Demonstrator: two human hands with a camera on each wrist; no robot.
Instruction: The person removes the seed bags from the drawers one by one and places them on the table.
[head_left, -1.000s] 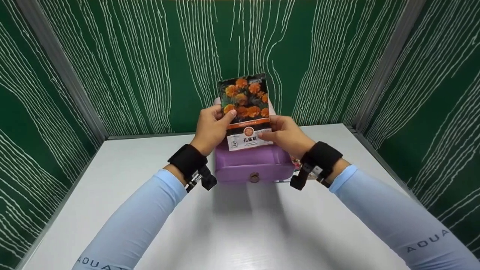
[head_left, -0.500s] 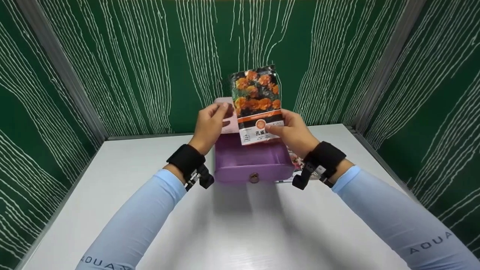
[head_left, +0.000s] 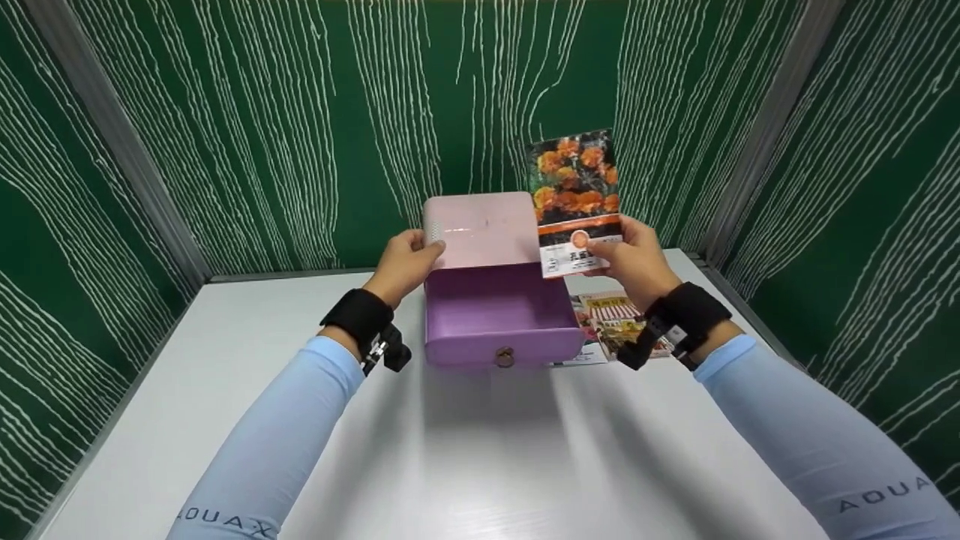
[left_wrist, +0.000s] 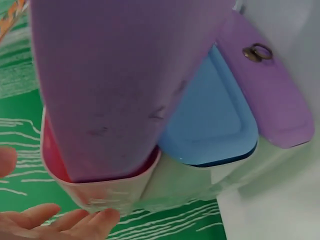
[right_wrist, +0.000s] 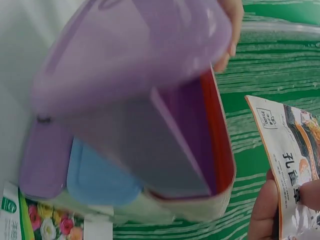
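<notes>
Between its thumb and fingers my right hand (head_left: 637, 259) pinches the lower right corner of a seed packet (head_left: 576, 176) printed with orange flowers, held up right of a small stacked drawer unit. The unit's pink top section (head_left: 484, 229) has its purple drawer (head_left: 502, 346) pulled out towards me, with a metal ring knob on the front and nothing showing inside. My left hand (head_left: 405, 262) is at the pink section's left side, thumb at its top edge. In the left wrist view its fingers (left_wrist: 75, 222) are extended along the pink side wall, fingertips right at it.
Below the pulled-out drawer, the left wrist view shows a blue drawer (left_wrist: 212, 115) and another purple drawer (left_wrist: 267, 80), both pushed in. Several colourful seed packets (head_left: 619, 322) lie on the white table (head_left: 285, 322) right of the unit. A green panel (head_left: 375, 112) stands behind.
My left hand let go of the seed packet and came to the pink section's left side. My right hand carried the packet rightwards, uncovering the unit's top and the drawer.
</notes>
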